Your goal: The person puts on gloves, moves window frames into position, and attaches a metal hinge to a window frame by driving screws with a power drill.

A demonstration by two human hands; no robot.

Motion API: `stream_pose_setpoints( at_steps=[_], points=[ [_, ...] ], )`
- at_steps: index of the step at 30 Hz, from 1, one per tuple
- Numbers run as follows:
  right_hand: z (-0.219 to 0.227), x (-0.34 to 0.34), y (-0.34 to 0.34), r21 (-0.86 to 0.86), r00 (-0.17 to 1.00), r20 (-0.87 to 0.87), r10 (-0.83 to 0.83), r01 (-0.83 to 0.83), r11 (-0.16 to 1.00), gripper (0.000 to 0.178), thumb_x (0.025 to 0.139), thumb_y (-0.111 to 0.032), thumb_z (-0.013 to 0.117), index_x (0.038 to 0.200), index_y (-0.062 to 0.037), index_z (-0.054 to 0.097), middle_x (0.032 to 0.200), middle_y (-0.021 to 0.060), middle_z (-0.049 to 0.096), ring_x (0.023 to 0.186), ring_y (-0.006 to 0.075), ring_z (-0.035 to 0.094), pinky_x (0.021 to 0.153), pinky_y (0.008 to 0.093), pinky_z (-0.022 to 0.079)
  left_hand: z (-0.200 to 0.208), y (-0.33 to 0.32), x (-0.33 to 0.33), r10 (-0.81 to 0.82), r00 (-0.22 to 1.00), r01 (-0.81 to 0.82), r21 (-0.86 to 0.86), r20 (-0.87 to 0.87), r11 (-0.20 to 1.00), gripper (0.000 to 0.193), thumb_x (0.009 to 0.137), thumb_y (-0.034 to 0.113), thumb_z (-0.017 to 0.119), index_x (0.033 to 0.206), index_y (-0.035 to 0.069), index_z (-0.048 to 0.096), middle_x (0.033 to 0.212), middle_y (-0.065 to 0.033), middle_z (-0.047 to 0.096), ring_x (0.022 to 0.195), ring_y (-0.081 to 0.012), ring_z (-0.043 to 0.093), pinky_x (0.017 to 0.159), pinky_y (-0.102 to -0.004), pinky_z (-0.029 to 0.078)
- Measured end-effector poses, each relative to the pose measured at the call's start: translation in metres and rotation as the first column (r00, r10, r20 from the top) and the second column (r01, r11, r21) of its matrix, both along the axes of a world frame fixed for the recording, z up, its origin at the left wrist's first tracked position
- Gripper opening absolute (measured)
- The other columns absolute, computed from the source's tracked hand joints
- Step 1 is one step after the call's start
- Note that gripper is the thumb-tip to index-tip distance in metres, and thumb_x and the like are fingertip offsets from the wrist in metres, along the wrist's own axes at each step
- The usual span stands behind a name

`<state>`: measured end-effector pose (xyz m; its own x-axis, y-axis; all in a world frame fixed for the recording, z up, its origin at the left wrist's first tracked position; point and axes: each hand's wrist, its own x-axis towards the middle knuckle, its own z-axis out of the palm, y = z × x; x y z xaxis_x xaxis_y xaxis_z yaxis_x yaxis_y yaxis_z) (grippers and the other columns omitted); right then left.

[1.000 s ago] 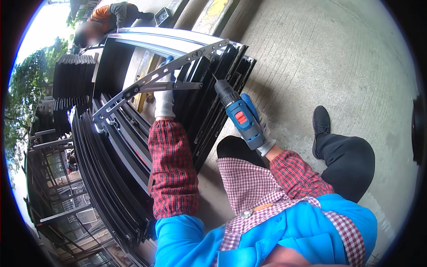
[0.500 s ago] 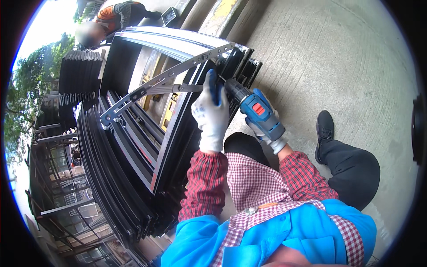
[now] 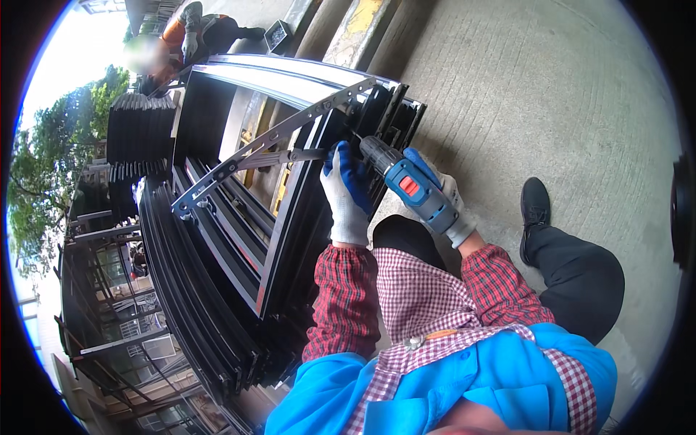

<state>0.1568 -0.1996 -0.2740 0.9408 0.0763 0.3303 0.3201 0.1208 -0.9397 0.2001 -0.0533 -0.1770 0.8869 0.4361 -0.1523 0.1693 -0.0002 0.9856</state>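
My right hand (image 3: 451,194), in a white glove with blue coating, grips a blue cordless drill (image 3: 419,190) with a red switch. The drill's thin bit points up and left at a black metal frame (image 3: 286,228); whether it touches cannot be told. My left hand (image 3: 346,190), gloved alike, is closed at the near side of this frame, just left of the drill's chuck. Its fingers are curled, and what they hold is hidden. A slotted metal hinge arm (image 3: 279,132) slants across the frame, with a shorter link (image 3: 284,156) joined to it beneath.
Several black frames (image 3: 192,290) are stacked at the left, with another stack (image 3: 141,134) beyond. Another person (image 3: 206,36) in an orange vest bends at the far end. A small dark bin (image 3: 278,36) stands near them. Concrete floor (image 3: 529,94) lies at right.
My left hand's extended index finger has curled in, and more of its blue coating shows. The drill has shifted slightly left. The view has moved a little; the other person's arm has changed position.
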Motion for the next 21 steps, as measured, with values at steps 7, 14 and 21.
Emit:
stream_pose_setpoints(
  at_steps=[7, 14, 21],
  points=[
    [0.011, 0.01, -0.021, -0.162, 0.998, 0.0, 0.067, -0.066, 0.984, 0.074, 0.069, -0.002, 0.071, 0.137, -0.0055, 0.042, 0.122, 0.0135, 0.06, 0.097, 0.0226, 0.065, 0.081, 0.027, 0.054, 0.0, -0.005, 0.024, 0.1, 0.988, -0.146, -0.481, -0.121, 0.865, 0.016, 0.088, 0.02, 0.054, 0.073, 0.013, 0.055, 0.056, 0.0042, 0.042, 0.047, -0.0066, 0.037, 0.045, -0.0193, 0.03],
    [0.021, 0.023, -0.049, -0.239, 0.996, 0.019, 0.088, -0.082, 0.968, 0.07, 0.071, -0.002, 0.069, 0.136, -0.0053, 0.043, 0.119, 0.0141, 0.061, 0.095, 0.022, 0.065, 0.081, 0.0268, 0.054, -0.003, -0.04, 0.048, 0.219, 0.963, -0.255, -0.268, -0.156, 0.929, 0.017, 0.083, 0.019, 0.057, 0.069, 0.012, 0.055, 0.056, 0.0023, 0.044, 0.048, -0.0095, 0.04, 0.047, -0.0216, 0.034],
    [0.014, 0.022, -0.039, -0.251, 0.986, -0.042, 0.163, -0.168, 0.953, 0.069, 0.071, -0.002, 0.069, 0.136, -0.0049, 0.044, 0.116, 0.0136, 0.063, 0.095, 0.0215, 0.065, 0.081, 0.0265, 0.054, -0.009, -0.022, 0.036, 0.287, 0.955, -0.297, -0.242, -0.077, 0.924, 0.012, 0.081, 0.017, 0.058, 0.071, 0.011, 0.057, 0.057, 0.0005, 0.045, 0.047, -0.0117, 0.041, 0.046, -0.023, 0.036]
  ],
)
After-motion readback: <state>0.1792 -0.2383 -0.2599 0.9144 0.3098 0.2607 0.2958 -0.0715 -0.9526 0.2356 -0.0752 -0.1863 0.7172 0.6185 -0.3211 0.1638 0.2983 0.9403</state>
